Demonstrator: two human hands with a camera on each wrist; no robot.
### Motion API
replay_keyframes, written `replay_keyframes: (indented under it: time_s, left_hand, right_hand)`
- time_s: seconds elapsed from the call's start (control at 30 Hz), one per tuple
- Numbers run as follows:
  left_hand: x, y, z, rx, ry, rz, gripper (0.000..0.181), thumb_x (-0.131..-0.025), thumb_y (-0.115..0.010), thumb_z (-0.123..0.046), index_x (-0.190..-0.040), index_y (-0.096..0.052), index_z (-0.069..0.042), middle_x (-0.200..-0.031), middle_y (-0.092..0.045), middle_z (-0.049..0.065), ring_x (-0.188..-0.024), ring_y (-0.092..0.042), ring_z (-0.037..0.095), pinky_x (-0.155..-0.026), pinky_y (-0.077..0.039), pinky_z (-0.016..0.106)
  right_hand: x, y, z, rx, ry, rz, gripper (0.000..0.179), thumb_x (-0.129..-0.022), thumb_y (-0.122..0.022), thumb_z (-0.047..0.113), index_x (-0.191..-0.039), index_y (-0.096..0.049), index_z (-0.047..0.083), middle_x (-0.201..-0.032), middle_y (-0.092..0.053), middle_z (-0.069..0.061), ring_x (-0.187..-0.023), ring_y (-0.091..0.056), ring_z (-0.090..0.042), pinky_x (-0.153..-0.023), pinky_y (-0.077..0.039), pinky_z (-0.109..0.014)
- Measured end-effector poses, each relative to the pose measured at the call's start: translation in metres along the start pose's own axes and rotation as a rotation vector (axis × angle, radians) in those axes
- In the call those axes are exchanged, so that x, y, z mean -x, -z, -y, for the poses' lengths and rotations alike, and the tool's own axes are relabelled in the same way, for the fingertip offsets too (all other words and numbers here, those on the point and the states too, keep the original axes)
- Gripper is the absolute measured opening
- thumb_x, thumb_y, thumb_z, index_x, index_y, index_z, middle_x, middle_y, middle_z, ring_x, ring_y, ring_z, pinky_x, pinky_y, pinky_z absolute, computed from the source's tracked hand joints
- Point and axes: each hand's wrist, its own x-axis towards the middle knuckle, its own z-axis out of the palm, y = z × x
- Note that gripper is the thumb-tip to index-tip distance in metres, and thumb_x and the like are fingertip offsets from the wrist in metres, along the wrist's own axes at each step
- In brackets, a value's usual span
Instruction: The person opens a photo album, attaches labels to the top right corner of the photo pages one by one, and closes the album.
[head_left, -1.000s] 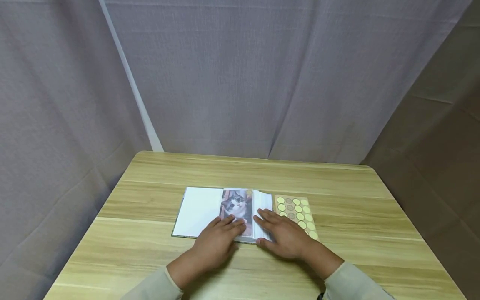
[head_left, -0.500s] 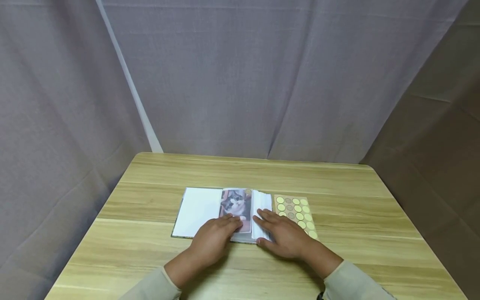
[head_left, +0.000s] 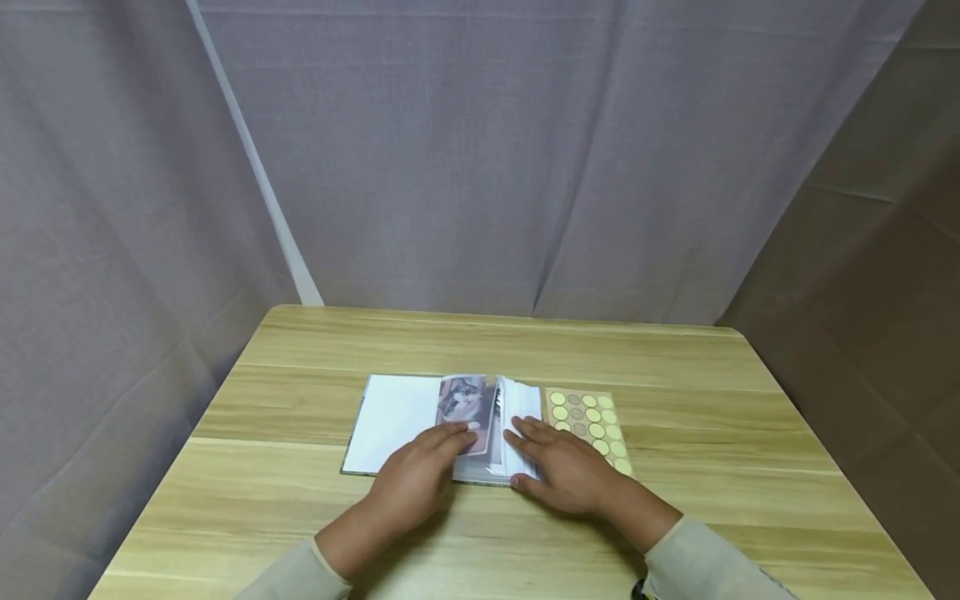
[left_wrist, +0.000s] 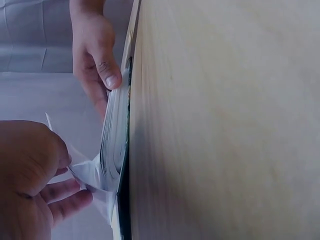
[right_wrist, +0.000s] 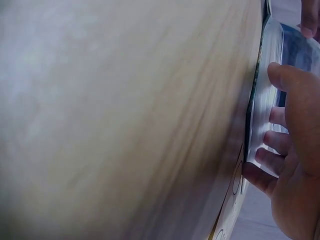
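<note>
A photo album (head_left: 393,421) lies spread on the wooden table, its white inside cover to the left. My left hand (head_left: 412,475) pinches a clear sleeve page with a cat photo (head_left: 459,402) between thumb and fingers. That page (left_wrist: 82,177) bends up off the stack in the left wrist view. Under its right edge a strip of another picture shows. My right hand (head_left: 566,471) rests flat on the remaining pages (head_left: 517,408), fingers spread, with the thumb (right_wrist: 280,75) by the near edge of the stack in the right wrist view.
Just right of the album lies a brown sheet of round yellow stickers (head_left: 597,431), partly under my right hand. Several of its circles are bare brown. The table (head_left: 712,417) stretches around both, and grey curtains (head_left: 420,167) hang behind and at the sides.
My left hand has moved left and drawn the cat-photo page up and leftward, so the photo now tilts and a picture underneath peeks out. The right hand has stayed put.
</note>
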Motion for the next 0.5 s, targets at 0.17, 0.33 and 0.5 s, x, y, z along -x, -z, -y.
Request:
replay_keyframes:
  time_s: [0.17, 0.33, 0.5]
  left_hand:
    - [0.0031, 0.0038, 0.0006, 0.021, 0.052, -0.012, 0.060, -0.085, -0.070, 0.002, -0.142, -0.060, -0.017, -0.144, -0.058, 0.005, -0.128, -0.058, 0.025, -0.093, -0.056, 0.039]
    - [0.0063, 0.0051, 0.0018, 0.025, 0.081, -0.040, 0.066, -0.083, -0.069, 0.004, -0.144, -0.058, -0.018, -0.146, -0.055, 0.005, -0.128, -0.058, 0.026, -0.091, -0.057, 0.040]
    - [0.0083, 0.0068, 0.0035, 0.029, 0.114, -0.073, 0.071, -0.078, -0.068, 0.008, -0.145, -0.055, -0.013, -0.145, -0.054, 0.008, -0.129, -0.056, 0.027, -0.094, -0.055, 0.039]
  right_hand:
    - [-0.0007, -0.0011, 0.0000, -0.002, -0.004, 0.002, 0.070, -0.102, -0.053, 0.055, -0.155, -0.046, 0.011, -0.162, -0.037, -0.012, -0.147, -0.035, -0.034, -0.113, -0.037, -0.055]
    - [-0.0008, -0.0014, 0.0014, -0.004, -0.005, 0.003, 0.070, -0.101, -0.054, 0.054, -0.155, -0.046, 0.011, -0.162, -0.037, -0.012, -0.147, -0.036, -0.034, -0.112, -0.038, -0.055]
    - [-0.0003, -0.0008, 0.0022, -0.002, 0.004, 0.002, 0.070, -0.102, -0.054, 0.054, -0.155, -0.045, 0.010, -0.162, -0.036, -0.013, -0.148, -0.035, -0.035, -0.113, -0.037, -0.055]
